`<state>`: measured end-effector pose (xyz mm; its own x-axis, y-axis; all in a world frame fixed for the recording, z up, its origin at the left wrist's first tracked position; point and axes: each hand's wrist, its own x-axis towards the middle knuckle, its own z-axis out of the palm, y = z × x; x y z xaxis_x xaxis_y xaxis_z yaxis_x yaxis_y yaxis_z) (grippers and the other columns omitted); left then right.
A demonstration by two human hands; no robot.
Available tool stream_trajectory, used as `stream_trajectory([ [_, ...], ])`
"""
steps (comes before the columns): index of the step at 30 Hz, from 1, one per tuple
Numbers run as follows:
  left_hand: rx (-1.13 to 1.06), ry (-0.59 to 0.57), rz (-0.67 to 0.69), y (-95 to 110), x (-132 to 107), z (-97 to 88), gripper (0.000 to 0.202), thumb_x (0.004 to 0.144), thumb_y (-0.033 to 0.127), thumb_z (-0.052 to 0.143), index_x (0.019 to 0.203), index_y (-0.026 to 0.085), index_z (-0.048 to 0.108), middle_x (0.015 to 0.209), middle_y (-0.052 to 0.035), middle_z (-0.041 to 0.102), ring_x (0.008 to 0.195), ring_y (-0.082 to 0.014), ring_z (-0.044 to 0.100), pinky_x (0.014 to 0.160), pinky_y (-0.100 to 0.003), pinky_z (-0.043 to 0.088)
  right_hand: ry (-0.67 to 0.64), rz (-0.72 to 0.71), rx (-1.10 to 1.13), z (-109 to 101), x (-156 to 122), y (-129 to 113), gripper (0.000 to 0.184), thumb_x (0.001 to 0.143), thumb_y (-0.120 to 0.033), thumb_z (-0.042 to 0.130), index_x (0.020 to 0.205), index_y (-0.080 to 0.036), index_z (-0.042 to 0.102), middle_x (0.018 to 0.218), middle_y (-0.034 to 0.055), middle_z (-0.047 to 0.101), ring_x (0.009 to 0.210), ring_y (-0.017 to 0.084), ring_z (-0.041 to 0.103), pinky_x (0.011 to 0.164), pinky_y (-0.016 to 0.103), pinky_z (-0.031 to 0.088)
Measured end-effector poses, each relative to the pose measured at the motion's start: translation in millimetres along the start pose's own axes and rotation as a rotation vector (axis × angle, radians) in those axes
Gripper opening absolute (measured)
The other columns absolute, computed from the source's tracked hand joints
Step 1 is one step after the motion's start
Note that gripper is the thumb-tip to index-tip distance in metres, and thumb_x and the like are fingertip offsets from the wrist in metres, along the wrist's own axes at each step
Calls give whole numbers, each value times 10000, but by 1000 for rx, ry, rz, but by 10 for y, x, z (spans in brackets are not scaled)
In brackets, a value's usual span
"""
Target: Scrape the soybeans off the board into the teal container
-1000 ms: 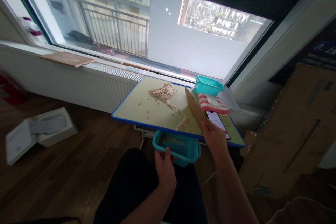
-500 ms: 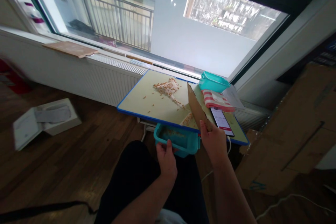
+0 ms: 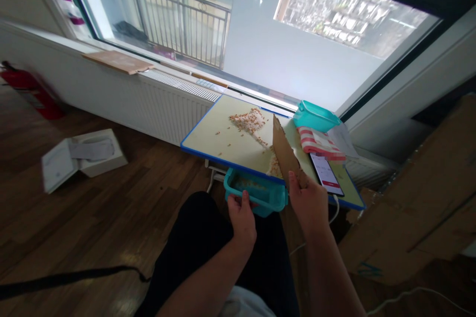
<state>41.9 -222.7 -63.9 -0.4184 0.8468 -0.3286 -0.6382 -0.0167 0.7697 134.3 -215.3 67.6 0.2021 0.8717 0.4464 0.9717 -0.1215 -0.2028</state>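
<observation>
My left hand [image 3: 242, 215] is closed on the near rim of a teal plastic container [image 3: 277, 204], held just under the table's front edge. Some pale grains show on the container's floor. In my right hand [image 3: 310, 203] is a piece of cardboard [image 3: 285, 151], gripped at its near end and standing on edge on the table [image 3: 208, 131]. A small heap of pale grains [image 3: 274, 167] lies against the cardboard's left face near the table edge. Farther back is a larger pile of white grains with orange-brown kernels [image 3: 250, 120], with a few kernels scattered around it.
Right of the cardboard are a phone [image 3: 327, 174] with a cable, a red-and-white striped cloth [image 3: 316, 141] and a second teal container [image 3: 316, 116]. A big cardboard box [image 3: 416, 203] stands at the right. On the floor at left lies an opened white box [image 3: 98, 153].
The whole view has shifted, so the table appears farther right. The cardboard stands slightly more upright, with the small grain heap still at its left side. My left hand keeps the container at the edge.
</observation>
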Motion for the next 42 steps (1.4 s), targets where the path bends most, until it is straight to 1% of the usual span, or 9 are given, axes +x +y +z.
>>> stream_trajectory([
  [4, 0, 16, 15, 13, 29, -8, 277, 751, 417, 612, 810, 194, 460, 656, 40, 485, 524, -98, 509, 512, -232, 441, -12, 4, -2, 12, -19, -60, 370, 866, -376, 399, 998, -178, 682, 644, 100, 662, 551, 190, 568, 535, 271, 301],
  [8, -1, 50, 13, 30, 57, -19, 284, 747, 420, 614, 830, 195, 463, 671, 30, 505, 520, -104, 518, 509, -239, 444, 15, -26, -14, 28, -16, -112, 366, 863, -380, 403, 950, -173, 692, 617, 95, 647, 525, 182, 546, 523, 267, 290],
  [11, -13, 52, 7, 51, 73, -24, 288, 745, 424, 615, 832, 198, 459, 685, 27, 506, 530, -104, 526, 514, -241, 452, 33, -42, -14, 34, -25, -170, 370, 867, -374, 397, 956, -169, 691, 590, 90, 633, 508, 173, 531, 511, 262, 285],
  [17, 2, 56, -22, 89, 85, -29, 287, 759, 431, 599, 837, 203, 443, 667, 42, 493, 518, -101, 530, 511, -238, 446, 16, -64, -1, 37, -56, -274, 400, 875, -389, 379, 984, -159, 687, 613, 108, 645, 541, 186, 564, 520, 260, 319],
  [25, -38, 45, 14, 94, 122, -49, 292, 756, 432, 602, 809, 204, 427, 684, 42, 478, 534, -101, 517, 515, -250, 458, 7, -89, 26, 54, -58, -362, 404, 875, -386, 372, 1007, -160, 680, 649, 123, 661, 598, 207, 607, 548, 261, 360],
  [28, -43, 42, 35, 117, 138, -56, 291, 758, 429, 602, 808, 203, 426, 680, 43, 472, 534, -99, 513, 515, -247, 458, 10, -101, 40, 64, -63, -403, 395, 874, -379, 381, 1009, -161, 681, 656, 124, 665, 609, 204, 614, 552, 256, 361],
  [33, -58, 71, 36, 152, 162, -62, 309, 746, 434, 612, 807, 196, 425, 668, 48, 470, 523, -88, 504, 511, -232, 445, 20, -110, 42, 96, -82, -472, 384, 873, -367, 397, 981, -142, 690, 634, 114, 660, 586, 184, 605, 540, 241, 345],
  [36, -63, 81, 54, 170, 199, -62, 303, 755, 431, 604, 807, 190, 427, 662, 50, 467, 526, -82, 500, 516, -228, 447, 28, -132, 62, 114, -82, -491, 366, 867, -361, 419, 970, -140, 692, 632, 105, 660, 580, 177, 604, 540, 237, 341],
  [42, -106, 141, 58, 206, 343, -66, 314, 741, 425, 621, 804, 186, 426, 646, 43, 494, 510, -86, 514, 506, -232, 453, 46, -172, 112, 139, -49, -509, 352, 859, -360, 434, 909, -139, 704, 627, 101, 662, 566, 180, 604, 527, 240, 341],
])
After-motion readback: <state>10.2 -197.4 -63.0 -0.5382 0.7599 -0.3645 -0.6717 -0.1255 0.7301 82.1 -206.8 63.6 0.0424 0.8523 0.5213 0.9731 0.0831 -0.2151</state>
